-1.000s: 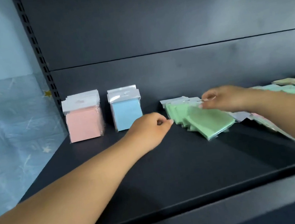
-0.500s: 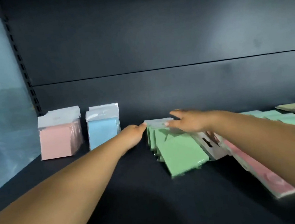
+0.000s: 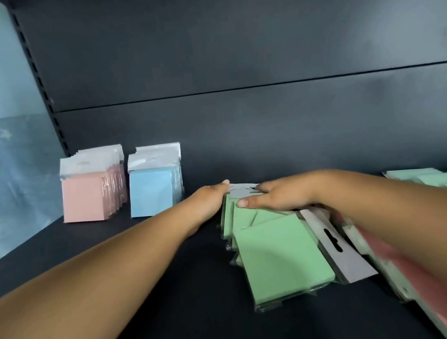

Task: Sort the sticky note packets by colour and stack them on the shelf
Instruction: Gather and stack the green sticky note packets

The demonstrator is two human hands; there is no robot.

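Note:
A loose, fanned pile of green sticky note packets (image 3: 279,257) lies on the dark shelf (image 3: 176,300), its far packets leaning up. My left hand (image 3: 209,199) presses against the pile's left side. My right hand (image 3: 278,195) lies flat on top of the far packets, fingers on a white header card. Together the two hands clasp the far end of the pile. An upright row of pink packets (image 3: 91,195) and an upright row of blue packets (image 3: 153,191) stand at the back left.
Pink packets (image 3: 424,283) lie flat under my right forearm at the right. More pale green packets (image 3: 441,180) lie at the far right. The dark back panel (image 3: 267,125) rises behind, and a slotted upright (image 3: 40,87) borders the left.
The camera has moved closer to the shelf. Both hands have closed in on the green pile: the left went from a loose fist to touching its left side, the right settled on top.

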